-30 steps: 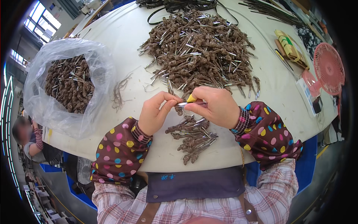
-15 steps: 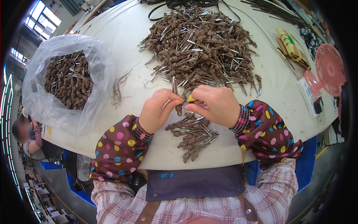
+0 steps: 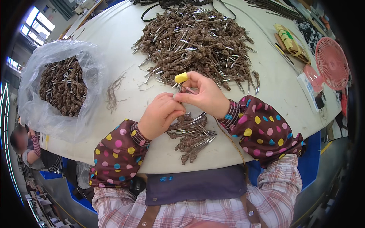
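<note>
My left hand (image 3: 161,116) is closed, its fingertips meeting those of my right hand; it pinches a brown knotted cord with metal tips, now mostly hidden by the fingers. Close against it, my right hand (image 3: 205,95) has a yellow cover (image 3: 181,78) on a raised fingertip and curls around a small pinkish tool (image 3: 189,90), its kind hidden. From under that hand a thin string (image 3: 232,141) runs toward my apron. Below the hands lies a small group of knotted cords (image 3: 192,137) with silvery tips. Beyond them rises a large pile of the same cords (image 3: 194,45).
At the left stands a clear plastic bag (image 3: 28,89) full of knotted cords, with loose threads (image 3: 113,93) beside it. A pink fan (image 3: 331,59), a white power strip (image 3: 308,91), a yellow-handled tool (image 3: 280,49) and a wrapped bundle (image 3: 291,41) occupy the right side.
My right hand has moved up and left against my left hand, its covered finger lifting. The left hand has turned, and the cord that showed upright above its fingers is now hidden.
</note>
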Motion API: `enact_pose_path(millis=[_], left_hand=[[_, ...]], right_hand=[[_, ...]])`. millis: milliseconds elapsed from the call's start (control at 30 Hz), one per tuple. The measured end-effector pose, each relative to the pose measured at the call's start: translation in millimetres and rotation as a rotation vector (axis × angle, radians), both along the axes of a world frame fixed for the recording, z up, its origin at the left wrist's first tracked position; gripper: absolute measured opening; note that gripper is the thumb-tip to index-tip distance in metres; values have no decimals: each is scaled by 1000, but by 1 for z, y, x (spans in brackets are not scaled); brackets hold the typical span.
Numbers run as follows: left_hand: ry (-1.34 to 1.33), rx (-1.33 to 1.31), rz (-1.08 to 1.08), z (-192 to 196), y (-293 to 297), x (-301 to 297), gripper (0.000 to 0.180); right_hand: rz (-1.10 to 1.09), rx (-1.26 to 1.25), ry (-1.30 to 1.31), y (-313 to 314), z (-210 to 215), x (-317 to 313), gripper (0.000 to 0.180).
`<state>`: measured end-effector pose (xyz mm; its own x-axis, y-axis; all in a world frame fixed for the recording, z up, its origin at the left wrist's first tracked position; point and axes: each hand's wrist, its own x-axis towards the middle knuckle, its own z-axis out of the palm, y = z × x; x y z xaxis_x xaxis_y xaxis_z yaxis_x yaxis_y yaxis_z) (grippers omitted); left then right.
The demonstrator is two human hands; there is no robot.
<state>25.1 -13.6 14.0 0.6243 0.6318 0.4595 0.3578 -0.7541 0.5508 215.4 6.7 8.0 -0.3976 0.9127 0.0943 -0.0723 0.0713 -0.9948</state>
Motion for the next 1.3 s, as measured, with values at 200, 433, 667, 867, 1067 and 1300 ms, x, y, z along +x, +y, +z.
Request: enact_pose_path(millis=[200,433,667,867,1067,1300], left_hand=[[-32,-26,127,-4,0,-6,5],[-127,-188,535,-1,19,-30,26],[-49,-398,41,3,-4,-6,35],[88,-169,153,9,-1,-12,25],[27,4,58,4,3,-14,25],[-321,-682,-68,-4,3,-11,36]], right_hand=[[-33,-95,78,4,6,11,33],[-51,-269,98,2,28,21,32],[-16,-155,68,3,17,16,31],[-23,-223,67,4,20,18,32],[74,-300,78,9,15,24,34],[115,-212,66,7,21,23,41]])
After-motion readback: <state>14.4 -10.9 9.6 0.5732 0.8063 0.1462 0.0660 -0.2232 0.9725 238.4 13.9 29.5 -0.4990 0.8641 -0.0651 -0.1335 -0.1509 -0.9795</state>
